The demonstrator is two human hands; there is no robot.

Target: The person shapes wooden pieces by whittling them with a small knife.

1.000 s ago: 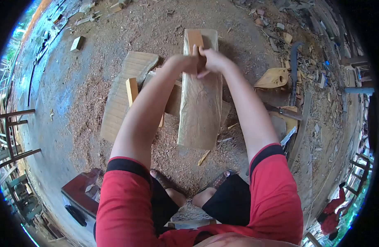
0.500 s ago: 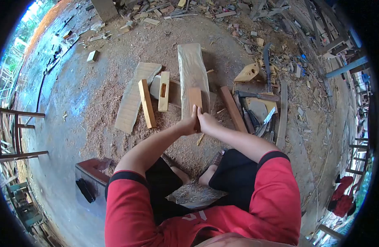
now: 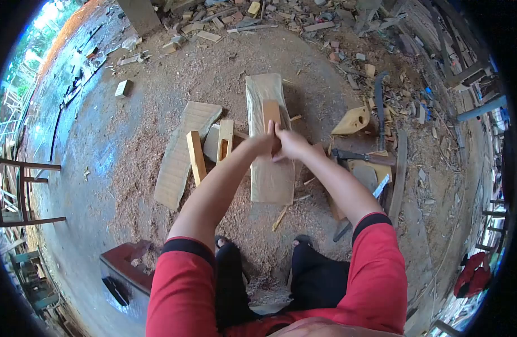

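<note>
Pushed farther along the pale board (image 3: pixel 272 181) now, the wooden block (image 3: pixel 271 110) is gripped by left hand (image 3: pixel 262 144) and right hand (image 3: pixel 292 144), apparently mid-stroke; level pressure seems called for.

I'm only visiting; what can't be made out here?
Head view: underside of the brown block, hidden by its top.
Head view: part of its near half, covered by the left hand and right hand.
Head view: near end of the slotted block, behind the left forearm.
Head view: dark frame, cut off by the left edge.
</note>
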